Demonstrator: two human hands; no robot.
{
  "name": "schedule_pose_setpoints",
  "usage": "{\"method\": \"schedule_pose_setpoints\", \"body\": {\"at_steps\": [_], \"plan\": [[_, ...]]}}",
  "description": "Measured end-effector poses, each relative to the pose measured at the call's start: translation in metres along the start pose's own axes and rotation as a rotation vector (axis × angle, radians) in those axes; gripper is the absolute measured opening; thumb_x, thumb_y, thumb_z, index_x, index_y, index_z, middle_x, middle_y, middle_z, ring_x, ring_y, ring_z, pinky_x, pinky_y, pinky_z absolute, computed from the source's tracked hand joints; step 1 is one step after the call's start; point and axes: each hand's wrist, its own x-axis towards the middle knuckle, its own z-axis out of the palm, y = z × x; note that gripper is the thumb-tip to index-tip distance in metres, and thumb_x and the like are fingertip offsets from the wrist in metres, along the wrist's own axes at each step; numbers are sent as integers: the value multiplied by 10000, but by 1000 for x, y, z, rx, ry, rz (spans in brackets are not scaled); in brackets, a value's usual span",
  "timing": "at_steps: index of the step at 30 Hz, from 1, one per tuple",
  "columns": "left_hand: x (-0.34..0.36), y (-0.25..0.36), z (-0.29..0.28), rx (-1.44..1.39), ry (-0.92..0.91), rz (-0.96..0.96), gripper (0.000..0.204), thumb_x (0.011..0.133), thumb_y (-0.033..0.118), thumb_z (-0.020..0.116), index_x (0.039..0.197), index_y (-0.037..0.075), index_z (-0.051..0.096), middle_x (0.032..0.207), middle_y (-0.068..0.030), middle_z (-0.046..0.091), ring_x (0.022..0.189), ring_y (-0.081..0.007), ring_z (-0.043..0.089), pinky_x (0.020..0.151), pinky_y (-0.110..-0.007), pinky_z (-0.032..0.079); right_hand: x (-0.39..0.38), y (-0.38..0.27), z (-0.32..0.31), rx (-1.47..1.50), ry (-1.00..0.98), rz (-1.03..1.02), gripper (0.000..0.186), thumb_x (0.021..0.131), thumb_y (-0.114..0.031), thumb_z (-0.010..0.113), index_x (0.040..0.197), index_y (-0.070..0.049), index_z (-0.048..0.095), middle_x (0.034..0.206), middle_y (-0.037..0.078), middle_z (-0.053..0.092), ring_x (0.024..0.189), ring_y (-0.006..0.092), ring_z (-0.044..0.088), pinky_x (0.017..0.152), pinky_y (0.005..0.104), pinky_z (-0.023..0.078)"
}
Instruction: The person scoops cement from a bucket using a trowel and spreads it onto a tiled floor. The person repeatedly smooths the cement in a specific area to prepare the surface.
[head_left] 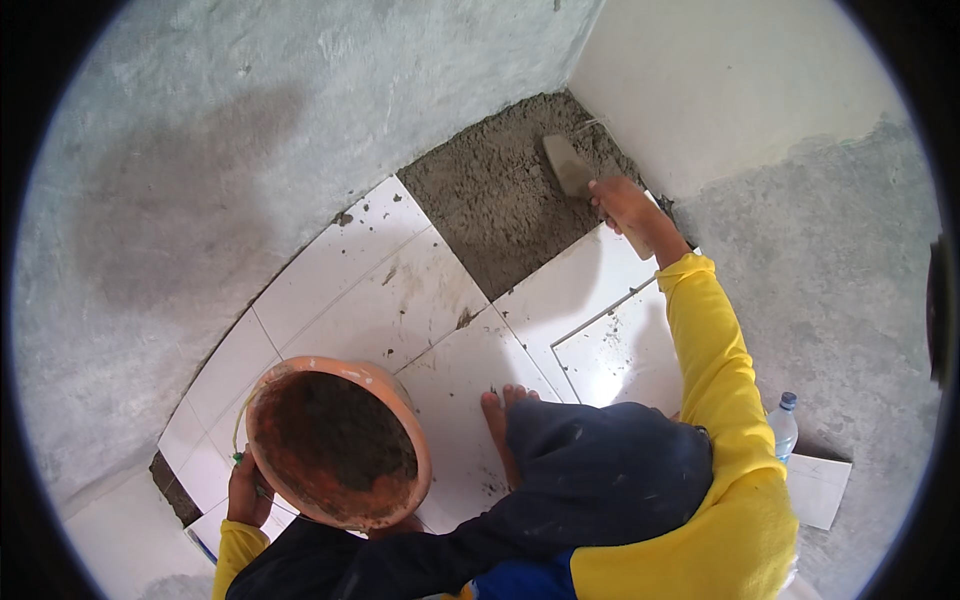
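My right hand (628, 208) is closed round the handle of a trowel (568, 165). The trowel's flat, mortar-smeared blade lies over a bed of wet grey mortar (490, 190) in the corner between two walls. At the lower left my left hand (248, 495) grips the side of an orange bucket (413, 440), close to its thin wire handle; some of the fingers are hidden. Tilted so that its mouth faces up toward me, the bucket holds dark grey mortar (350, 430).
White floor tiles (465, 375), spotted with mortar crumbs, border the mortar bed. One loose-looking tile (620, 345) lies by my right forearm. My bare foot (500, 425) rests on the tiles. At right stand a clear plastic bottle (783, 425) and another white tile (818, 488) beside the grey wall (820, 290).
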Motion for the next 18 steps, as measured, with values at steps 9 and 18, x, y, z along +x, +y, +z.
{"method": "schedule_pose_setpoints", "body": {"at_steps": [9,18], "plan": [[-10,2,-10,15,48,3,349,1144,284,533,1351,22,633,1278,-89,743,1131,-196,731,981,-336,598,-77,-7,113,-856,93,-350,439,1122,-384,472,1100,-10,700,969,256,776,924,453,771,821,570,619],[11,-8,-26,33,-35,-5,387,1147,302,506,1399,28,612,1344,-93,719,1204,-213,702,1052,-371,566,-5,44,-23,-902,502,-114,459,1116,-406,492,1133,0,705,1025,285,772,997,490,753,888,586,607]]}}
